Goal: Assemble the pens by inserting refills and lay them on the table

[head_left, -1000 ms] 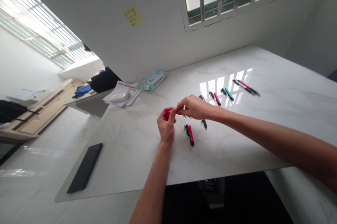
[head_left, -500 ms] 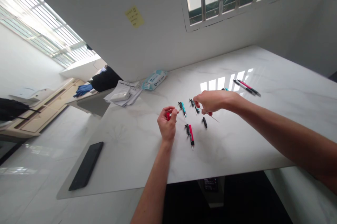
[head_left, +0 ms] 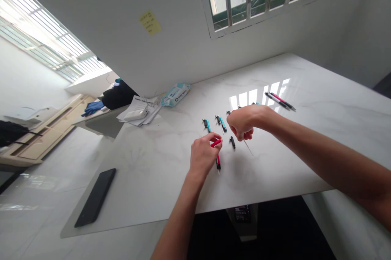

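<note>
In the head view, the left hand (head_left: 204,153) is over the near part of the table (head_left: 146,182) and is closed around a red tube (head_left: 216,143), which shows between the thumb and the fingers. The right hand (head_left: 242,123) is to the right of it, well apart, with fingers bent. It pinches a thin rod (head_left: 249,149), of which one end comes out below the fingers and points down toward the table. Whether this rod touches the table, I cannot tell.

Between the two hands, a black clip (head_left: 232,142) lies on the table. Under the left hand lies a red pen (head_left: 218,164), partly covered, with its pale tip toward the near edge. Beyond the left hand there is a teal pen (head_left: 208,125) with a small black part (head_left: 204,123) just beside it. A second teal pen (head_left: 223,124), also with a black part near it, lies closer to the right hand. Some other small pieces are mostly hidden behind the right hand.

Farther to the right, a silver pen (head_left: 276,100) and a pink pen (head_left: 282,101) lie side by side. At the left corner of the table is a black slab (head_left: 95,197); a wipes pack (head_left: 175,95) and papers (head_left: 151,116) are by the wall.
</note>
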Tool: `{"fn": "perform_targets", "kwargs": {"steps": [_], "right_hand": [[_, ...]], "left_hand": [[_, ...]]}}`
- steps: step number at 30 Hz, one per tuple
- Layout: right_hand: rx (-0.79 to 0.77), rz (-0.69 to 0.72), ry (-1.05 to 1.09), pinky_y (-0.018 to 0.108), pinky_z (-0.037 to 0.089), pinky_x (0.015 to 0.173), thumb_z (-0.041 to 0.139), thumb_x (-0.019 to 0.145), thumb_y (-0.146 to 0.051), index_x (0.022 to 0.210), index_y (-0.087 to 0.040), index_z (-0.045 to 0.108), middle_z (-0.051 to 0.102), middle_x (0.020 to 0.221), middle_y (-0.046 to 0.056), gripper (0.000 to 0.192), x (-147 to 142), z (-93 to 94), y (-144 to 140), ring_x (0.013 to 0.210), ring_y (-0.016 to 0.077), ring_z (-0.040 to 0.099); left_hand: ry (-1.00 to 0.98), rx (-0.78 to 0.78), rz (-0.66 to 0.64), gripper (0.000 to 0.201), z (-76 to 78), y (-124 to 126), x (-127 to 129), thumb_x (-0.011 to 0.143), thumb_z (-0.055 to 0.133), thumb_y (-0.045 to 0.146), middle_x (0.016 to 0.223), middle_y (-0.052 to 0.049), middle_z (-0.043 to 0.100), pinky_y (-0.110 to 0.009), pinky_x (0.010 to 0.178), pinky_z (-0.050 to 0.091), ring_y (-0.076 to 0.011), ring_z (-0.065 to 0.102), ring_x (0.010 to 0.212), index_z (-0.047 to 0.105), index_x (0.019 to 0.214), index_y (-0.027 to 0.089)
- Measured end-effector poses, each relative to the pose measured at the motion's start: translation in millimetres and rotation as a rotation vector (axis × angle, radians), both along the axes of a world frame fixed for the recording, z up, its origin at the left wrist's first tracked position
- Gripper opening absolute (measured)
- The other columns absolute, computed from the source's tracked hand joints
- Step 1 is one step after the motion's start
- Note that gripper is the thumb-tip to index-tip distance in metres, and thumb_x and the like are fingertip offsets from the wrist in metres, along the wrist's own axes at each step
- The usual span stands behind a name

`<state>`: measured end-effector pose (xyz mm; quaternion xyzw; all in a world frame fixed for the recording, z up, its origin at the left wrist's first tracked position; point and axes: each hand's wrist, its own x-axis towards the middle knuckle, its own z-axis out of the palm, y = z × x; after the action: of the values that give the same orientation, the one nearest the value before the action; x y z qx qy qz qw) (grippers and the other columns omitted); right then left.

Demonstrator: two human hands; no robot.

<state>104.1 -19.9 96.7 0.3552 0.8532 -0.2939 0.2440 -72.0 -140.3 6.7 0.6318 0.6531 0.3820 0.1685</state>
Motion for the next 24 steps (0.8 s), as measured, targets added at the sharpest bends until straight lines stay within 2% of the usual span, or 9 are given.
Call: {"fn": "perform_targets", "kwargs": {"steps": [5, 9, 12, 14, 18, 21, 24], "right_hand": [[-0.067, 0.032, -0.081, 0.035, 0.056, 0.073, 0.078, 0.077, -0.021, 0.075, -0.013, 0.076, 0.077, 0.072, 0.007, 0.009, -3.6, -15.6, 14.6, 0.076, 0.0235, 0.075], [-0.077, 0.048, -0.133, 0.035, 0.057, 0.076, 0.075, 0.079, -0.017, 0.069, -0.011, 0.074, 0.078, 0.077, 0.008, 0.012, -8.7, -24.0, 17.1, 0.078, 0.0226, 0.076], [-0.116, 0.047, -0.139, 0.034, 0.056, 0.077, 0.075, 0.080, -0.016, 0.072, -0.010, 0.074, 0.078, 0.077, 0.008, 0.010, -13.3, -25.4, 12.3, 0.081, 0.0223, 0.076], [-0.176, 0.052, -0.120, 0.033, 0.056, 0.077, 0.074, 0.080, -0.015, 0.079, -0.009, 0.075, 0.078, 0.077, 0.008, 0.006, -15.2, -24.2, 9.2, 0.082, 0.0222, 0.076], [-0.199, 0.049, -0.096, 0.034, 0.057, 0.080, 0.073, 0.081, -0.016, 0.092, -0.009, 0.077, 0.079, 0.082, 0.008, 0.014, -12.8, -19.7, 9.6, 0.083, 0.0230, 0.077], [-0.152, 0.023, -0.120, 0.036, 0.057, 0.080, 0.075, 0.078, -0.015, 0.090, -0.009, 0.078, 0.079, 0.082, 0.009, 0.014, -8.8, -18.0, 13.0, 0.083, 0.0247, 0.077], [-0.147, 0.025, -0.176, 0.035, 0.057, 0.077, 0.077, 0.077, -0.014, 0.079, -0.010, 0.077, 0.078, 0.077, 0.008, 0.005, -9.2, -19.9, 13.0, 0.084, 0.0253, 0.076]], "left_hand": [[0.082, 0.030, -0.042, 0.016, 1.9, 3.8, 20.0, 0.071, 0.081, 0.013, 0.059, -0.001, 0.066, -0.028, 0.059, 0.029, -0.0189, 0.050, 0.053, 0.078, 0.072, 0.028], [0.206, -0.009, -0.018, 0.014, -0.8, 10.1, 23.5, 0.074, 0.082, 0.015, 0.060, -0.001, 0.066, -0.028, 0.060, 0.030, -0.0190, 0.051, 0.054, 0.075, 0.074, 0.028], [0.325, -0.068, 0.030, 0.014, 0.1, 12.1, 24.7, 0.072, 0.085, 0.019, 0.060, -0.001, 0.065, -0.028, 0.059, 0.031, -0.0197, 0.053, 0.053, 0.073, 0.075, 0.027], [0.398, -0.156, 0.051, 0.013, 3.4, 12.2, 27.3, 0.073, 0.083, 0.020, 0.064, -0.002, 0.068, -0.029, 0.060, 0.035, -0.0210, 0.057, 0.056, 0.073, 0.077, 0.027], [0.531, -0.390, 0.060, 0.010, 11.5, 13.2, 34.7, 0.085, 0.071, 0.025, 0.085, -0.005, 0.077, -0.031, 0.069, 0.043, -0.0251, 0.068, 0.077, 0.076, 0.092, 0.029], [0.566, -0.443, 0.066, 0.013, 13.9, 15.5, 38.5, 0.089, 0.068, 0.034, 0.093, -0.007, 0.078, -0.033, 0.073, 0.046, -0.0270, 0.070, 0.085, 0.076, 0.097, 0.030], [0.563, -0.452, 0.056, 0.015, 14.5, 16.5, 39.1, 0.090, 0.067, 0.038, 0.095, -0.007, 0.079, -0.034, 0.073, 0.047, -0.0282, 0.071, 0.087, 0.076, 0.098, 0.030]]}}
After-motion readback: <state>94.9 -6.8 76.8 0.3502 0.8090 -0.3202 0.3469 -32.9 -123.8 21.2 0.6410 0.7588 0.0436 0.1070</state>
